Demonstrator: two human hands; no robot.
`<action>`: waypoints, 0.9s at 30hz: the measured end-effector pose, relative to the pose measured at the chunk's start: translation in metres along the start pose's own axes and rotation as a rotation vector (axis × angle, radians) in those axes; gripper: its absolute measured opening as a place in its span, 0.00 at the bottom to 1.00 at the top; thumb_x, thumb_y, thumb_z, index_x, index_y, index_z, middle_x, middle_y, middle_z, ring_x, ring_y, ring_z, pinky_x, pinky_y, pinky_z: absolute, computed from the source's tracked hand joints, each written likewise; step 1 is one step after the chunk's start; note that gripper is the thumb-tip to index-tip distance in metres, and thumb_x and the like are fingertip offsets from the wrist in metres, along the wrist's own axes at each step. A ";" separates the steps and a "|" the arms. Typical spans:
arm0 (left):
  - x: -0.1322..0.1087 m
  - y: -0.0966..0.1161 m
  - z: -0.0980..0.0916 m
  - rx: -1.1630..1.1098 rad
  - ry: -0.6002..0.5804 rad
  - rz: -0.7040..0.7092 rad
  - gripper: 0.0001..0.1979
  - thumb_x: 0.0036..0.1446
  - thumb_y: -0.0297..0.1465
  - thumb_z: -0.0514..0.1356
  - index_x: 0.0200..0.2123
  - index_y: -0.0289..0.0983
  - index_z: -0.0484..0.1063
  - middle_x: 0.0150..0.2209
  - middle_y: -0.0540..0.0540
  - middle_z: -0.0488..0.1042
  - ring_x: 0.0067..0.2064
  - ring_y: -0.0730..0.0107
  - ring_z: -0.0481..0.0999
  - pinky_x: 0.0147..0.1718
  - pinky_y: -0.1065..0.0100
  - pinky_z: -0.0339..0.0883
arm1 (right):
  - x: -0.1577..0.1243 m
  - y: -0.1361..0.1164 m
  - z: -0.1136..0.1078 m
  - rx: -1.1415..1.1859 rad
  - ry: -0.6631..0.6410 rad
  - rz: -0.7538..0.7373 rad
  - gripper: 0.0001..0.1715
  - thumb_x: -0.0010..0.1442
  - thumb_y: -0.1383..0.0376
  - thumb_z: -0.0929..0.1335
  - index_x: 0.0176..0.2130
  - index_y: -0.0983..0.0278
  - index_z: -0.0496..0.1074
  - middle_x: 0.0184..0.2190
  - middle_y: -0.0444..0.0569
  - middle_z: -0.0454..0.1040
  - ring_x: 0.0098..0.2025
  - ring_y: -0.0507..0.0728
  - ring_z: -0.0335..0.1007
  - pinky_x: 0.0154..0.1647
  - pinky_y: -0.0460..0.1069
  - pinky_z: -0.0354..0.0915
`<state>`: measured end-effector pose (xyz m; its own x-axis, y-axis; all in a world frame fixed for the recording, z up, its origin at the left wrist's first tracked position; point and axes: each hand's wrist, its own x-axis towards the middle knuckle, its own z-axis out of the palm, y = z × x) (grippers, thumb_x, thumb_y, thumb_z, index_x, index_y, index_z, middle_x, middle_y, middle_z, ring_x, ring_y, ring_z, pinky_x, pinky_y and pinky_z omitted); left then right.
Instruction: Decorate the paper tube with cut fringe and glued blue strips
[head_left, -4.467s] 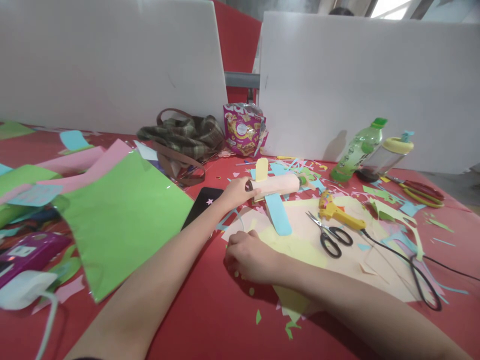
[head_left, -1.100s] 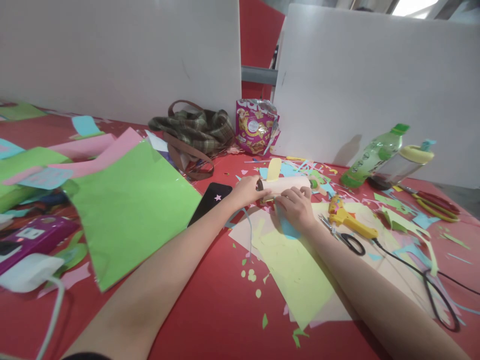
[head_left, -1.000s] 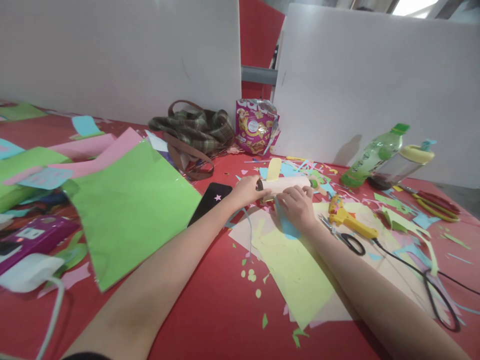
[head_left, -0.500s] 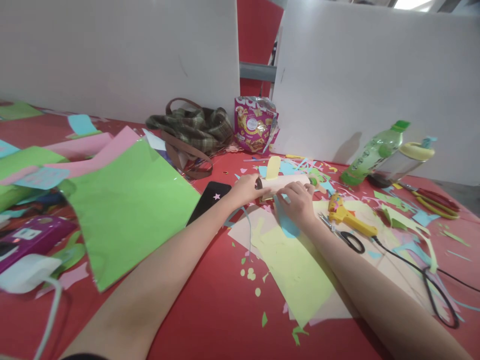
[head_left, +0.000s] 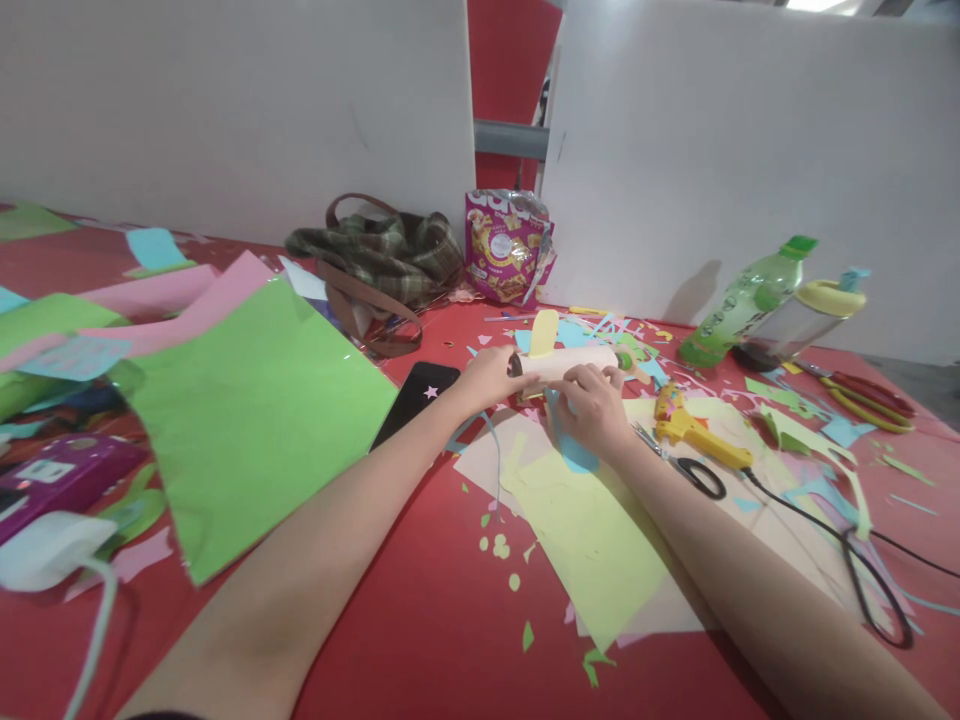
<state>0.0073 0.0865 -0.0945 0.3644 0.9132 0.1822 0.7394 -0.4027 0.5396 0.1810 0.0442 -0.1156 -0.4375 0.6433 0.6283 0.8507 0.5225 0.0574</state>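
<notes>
pale tube [head_left: 579,359] runs from left hand [head_left: 491,379] to behind right hand [head_left: 597,408]

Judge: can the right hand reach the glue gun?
Likely yes: the glue gun lies near the right hand with nothing over it, though that hand's fingers are at the tube.

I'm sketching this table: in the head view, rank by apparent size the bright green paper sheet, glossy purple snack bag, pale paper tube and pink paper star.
1. Bright green paper sheet
2. Glossy purple snack bag
3. Pale paper tube, partly hidden
4. Pink paper star
</notes>
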 end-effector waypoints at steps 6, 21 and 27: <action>0.000 0.000 0.000 -0.006 0.000 0.001 0.20 0.45 0.44 0.54 0.36 0.35 0.66 0.34 0.43 0.71 0.35 0.64 0.70 0.32 0.68 0.62 | 0.000 0.001 0.001 0.019 -0.035 0.001 0.12 0.49 0.72 0.60 0.31 0.63 0.70 0.29 0.49 0.66 0.31 0.55 0.58 0.36 0.53 0.43; -0.002 0.004 -0.003 0.001 -0.017 -0.037 0.18 0.46 0.42 0.55 0.37 0.35 0.66 0.35 0.44 0.71 0.36 0.64 0.70 0.32 0.69 0.62 | 0.003 -0.073 -0.044 0.665 -0.687 -0.411 0.07 0.54 0.65 0.62 0.31 0.62 0.69 0.31 0.44 0.69 0.35 0.50 0.62 0.37 0.48 0.45; -0.004 0.007 -0.005 -0.004 -0.022 -0.047 0.19 0.46 0.42 0.55 0.37 0.35 0.66 0.35 0.43 0.72 0.36 0.64 0.70 0.33 0.69 0.62 | -0.003 -0.090 -0.040 0.624 -0.750 -0.461 0.08 0.54 0.66 0.62 0.32 0.63 0.70 0.33 0.45 0.69 0.37 0.51 0.61 0.36 0.50 0.43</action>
<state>0.0083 0.0806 -0.0876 0.3417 0.9295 0.1386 0.7539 -0.3591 0.5501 0.1177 -0.0272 -0.0915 -0.9251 0.3798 -0.0008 0.3528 0.8585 -0.3722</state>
